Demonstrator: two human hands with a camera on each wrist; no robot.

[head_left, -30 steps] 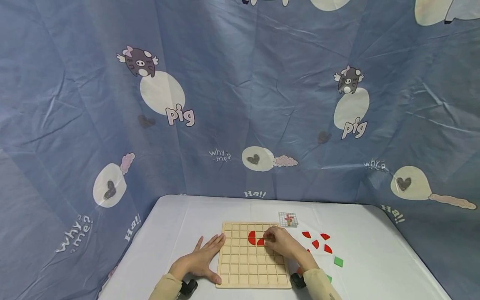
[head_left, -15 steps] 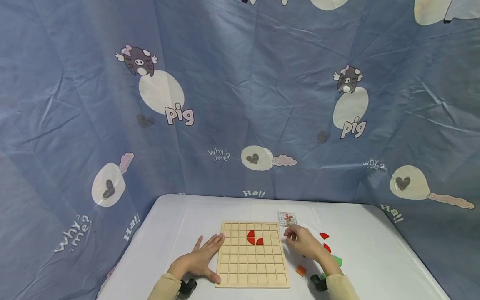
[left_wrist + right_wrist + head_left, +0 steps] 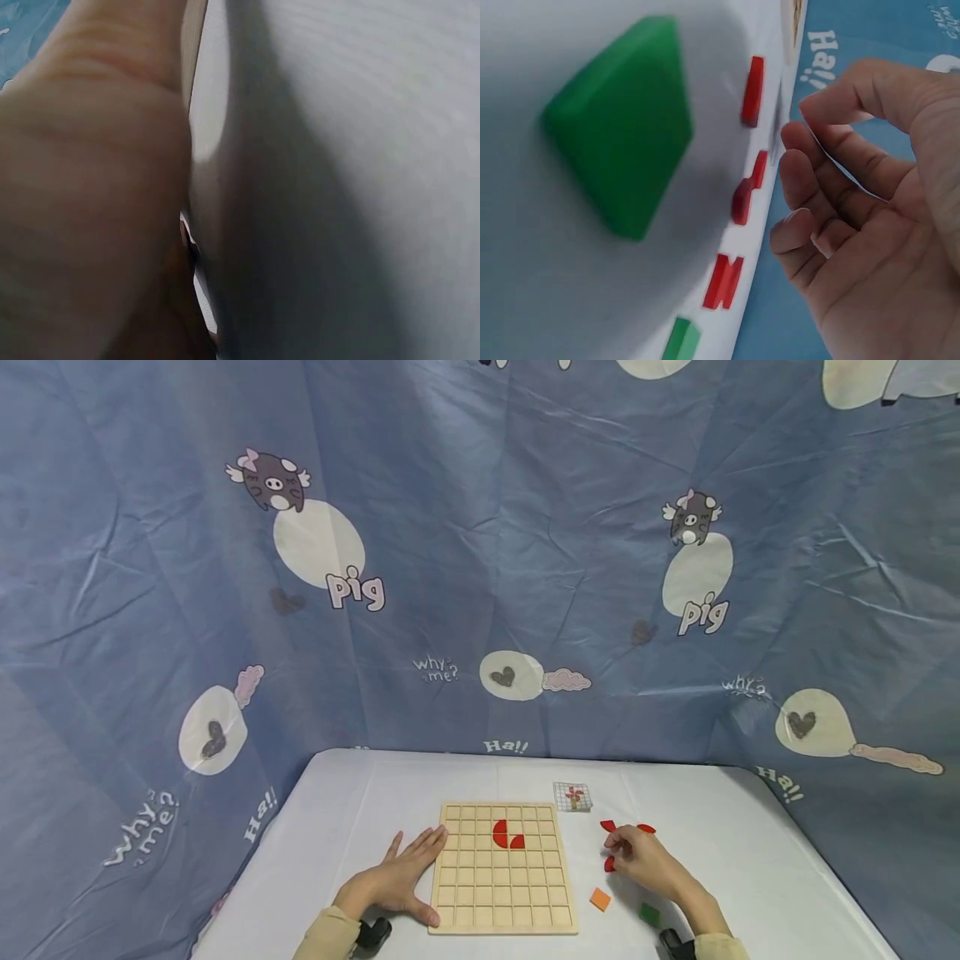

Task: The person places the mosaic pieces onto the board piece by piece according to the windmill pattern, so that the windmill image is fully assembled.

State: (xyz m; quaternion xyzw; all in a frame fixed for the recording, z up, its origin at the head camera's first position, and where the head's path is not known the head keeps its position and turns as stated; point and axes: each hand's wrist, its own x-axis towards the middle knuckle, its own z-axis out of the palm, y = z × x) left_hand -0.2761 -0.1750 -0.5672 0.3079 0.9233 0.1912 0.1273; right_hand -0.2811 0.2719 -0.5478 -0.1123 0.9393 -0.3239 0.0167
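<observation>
My left hand point(image 3: 401, 877) lies flat with fingers spread, its fingertips and thumb at the left edge of a pale wooden grid board point(image 3: 483, 895). Red pieces on the board form a half-round shape point(image 3: 500, 834), with a red quarter-circle piece point(image 3: 517, 842) beside it. To the right, my right hand point(image 3: 651, 860) hovers over loose red quarter-circle pieces point(image 3: 610, 864), partly covering them. Its fingers are loosely bent with thumb near the index finger, and nothing shows between them in the right wrist view. Red pieces point(image 3: 754, 91) stand beyond its fingertips there.
Behind the board's right corner lies a small card point(image 3: 573, 796) printed with a grid and a red figure. An orange square point(image 3: 600, 899) sits right of the board. A green square point(image 3: 649, 915) lies under the right forearm, and another green piece point(image 3: 681, 341) shows in the right wrist view.
My right hand has left the board and moved right to the loose red pieces, uncovering the red quarter-circle on the grid and the orange square. The left hand has stayed in place.
</observation>
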